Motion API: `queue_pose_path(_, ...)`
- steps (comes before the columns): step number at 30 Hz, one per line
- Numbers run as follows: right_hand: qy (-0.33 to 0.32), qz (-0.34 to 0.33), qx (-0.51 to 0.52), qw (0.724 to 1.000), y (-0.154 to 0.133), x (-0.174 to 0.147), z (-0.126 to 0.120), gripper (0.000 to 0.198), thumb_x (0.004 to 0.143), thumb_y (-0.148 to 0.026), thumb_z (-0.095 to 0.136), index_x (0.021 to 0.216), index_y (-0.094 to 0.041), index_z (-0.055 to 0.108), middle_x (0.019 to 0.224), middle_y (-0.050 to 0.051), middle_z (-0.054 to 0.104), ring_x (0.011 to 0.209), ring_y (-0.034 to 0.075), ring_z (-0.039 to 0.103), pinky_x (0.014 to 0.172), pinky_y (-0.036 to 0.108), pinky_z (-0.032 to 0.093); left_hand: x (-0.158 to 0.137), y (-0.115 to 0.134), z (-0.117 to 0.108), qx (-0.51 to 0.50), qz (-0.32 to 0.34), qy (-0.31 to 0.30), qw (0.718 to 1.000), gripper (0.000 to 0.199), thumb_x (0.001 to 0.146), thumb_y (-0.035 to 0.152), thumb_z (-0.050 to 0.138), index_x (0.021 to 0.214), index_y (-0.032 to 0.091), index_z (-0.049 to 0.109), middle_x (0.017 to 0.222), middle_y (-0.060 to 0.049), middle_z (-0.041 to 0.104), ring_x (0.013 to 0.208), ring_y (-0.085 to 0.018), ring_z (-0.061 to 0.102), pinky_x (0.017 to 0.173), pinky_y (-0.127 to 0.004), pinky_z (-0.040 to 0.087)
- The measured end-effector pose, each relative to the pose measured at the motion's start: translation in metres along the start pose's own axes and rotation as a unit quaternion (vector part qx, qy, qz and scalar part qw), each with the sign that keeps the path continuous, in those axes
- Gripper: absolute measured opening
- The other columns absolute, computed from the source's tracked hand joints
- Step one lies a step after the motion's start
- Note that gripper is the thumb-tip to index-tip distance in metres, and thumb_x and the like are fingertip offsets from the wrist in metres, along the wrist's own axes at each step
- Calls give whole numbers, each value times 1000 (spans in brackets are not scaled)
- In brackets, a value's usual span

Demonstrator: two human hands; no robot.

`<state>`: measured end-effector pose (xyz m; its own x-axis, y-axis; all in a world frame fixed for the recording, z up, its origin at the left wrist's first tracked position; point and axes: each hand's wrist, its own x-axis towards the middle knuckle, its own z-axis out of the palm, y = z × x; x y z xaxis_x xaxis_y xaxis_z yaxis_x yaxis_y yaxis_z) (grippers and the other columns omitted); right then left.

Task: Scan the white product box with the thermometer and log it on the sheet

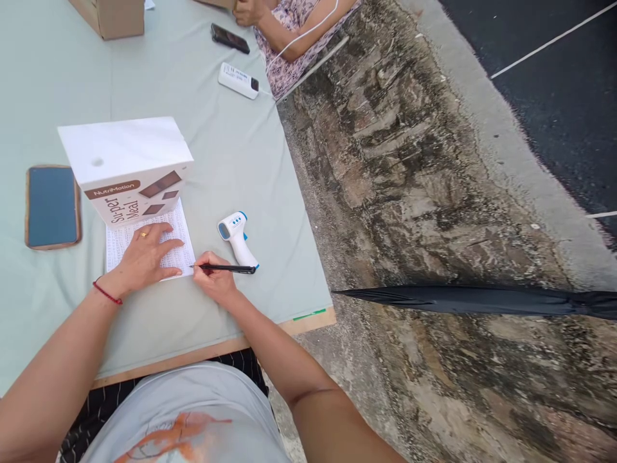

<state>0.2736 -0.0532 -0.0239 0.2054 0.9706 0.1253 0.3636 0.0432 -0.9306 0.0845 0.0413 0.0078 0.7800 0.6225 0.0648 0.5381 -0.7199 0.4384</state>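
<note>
Shirt (236, 395) fills six o'clock. Left hand (142, 256) splays empty on paper (118, 243); right hand (213, 278) pinches a pen (234, 268), probably light, stiff, best gripped near its tip.

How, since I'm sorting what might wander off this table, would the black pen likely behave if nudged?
The black pen in the right hand looks slim and straight, so it is probably stiff and light. Its long, narrow barrel might roll if laid down and pushed, though the creased tablecloth could slow it.
</note>
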Motion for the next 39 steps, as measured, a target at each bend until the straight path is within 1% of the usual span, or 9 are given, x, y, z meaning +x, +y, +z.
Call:
queue_pose_path(6, -3, 13, -13, 1000, -1, 0, -1, 6, 68, -22, 55, 65, -24, 50, 58, -5, 49, 54, 12, 43, 55, 27, 39, 1, -1, 1, -4, 2, 2, 1000, 52, 82, 49, 74, 126, 23, 66, 141, -18, 50, 128, -38, 47, 107, -58, 37)
queue_pose_path(11, 9, 16, 17, 1000, -3, 0, -2, 7, 70, -25, 53, 64, -24, 50, 60, -4, 51, 55, 13, 45, 55, 27, 41, 1, 1, 0, 1, -6, -5, 1000, 53, 81, 47, 75, 127, 22, 67, 141, -19, 49, 129, -39, 47, 107, -58, 37)
queue_pose_path(16, 9, 27, 11, 1000, -3, 1, -1, 8, 70, -25, 54, 63, -24, 51, 60, -4, 51, 54, 12, 44, 55, 27, 41, 1, 1, -1, -4, -2, -2, 1000, 51, 81, 46, 74, 126, 23, 66, 141, -18, 49, 128, -37, 47, 107, -58, 37)
queue_pose_path(35, 6, 10, -4, 1000, 1, 1, 0, 8, 70, -23, 53, 63, -24, 49, 59, -5, 48, 54, 12, 44, 55, 27, 41, 1, 1, -2, -3, 0, -3, 1000, 52, 81, 47, 74, 126, 22, 66, 140, -18, 50, 129, -37, 48, 108, -57, 37)
queue_pose_path(39, 8, -9, 7, 1000, 1, 0, -1, 8, 70, -23, 53, 64, -24, 49, 59, -5, 47, 54, 12, 44, 56, 28, 40, 1, 0, -2, -3, 0, -3, 1000, 52, 81, 47, 74, 126, 22, 66, 141, -18, 50, 128, -37, 48, 108, -57, 37)
